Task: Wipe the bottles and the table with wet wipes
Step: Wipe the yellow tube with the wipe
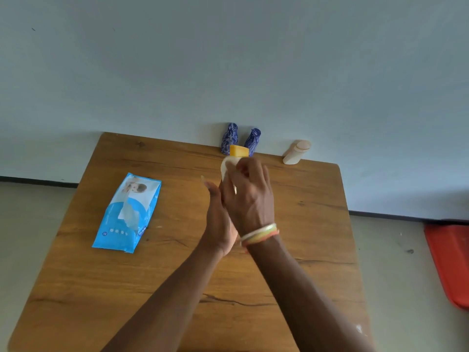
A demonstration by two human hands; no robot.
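Observation:
Above the middle of the wooden table I hold a white bottle with an orange cap. My left hand holds its lower body from the left. My right hand is wrapped over the bottle's upper body and presses a white wet wipe against it; most of the wipe and the bottle is hidden by my fingers. Two blue patterned bottles stand at the far table edge by the wall, just behind the cap. A beige bottle stands to their right.
A blue wet wipes pack lies on the left of the table with a wipe sticking out of its opening. A red object lies on the floor at the right. A pale wall rises directly behind the table.

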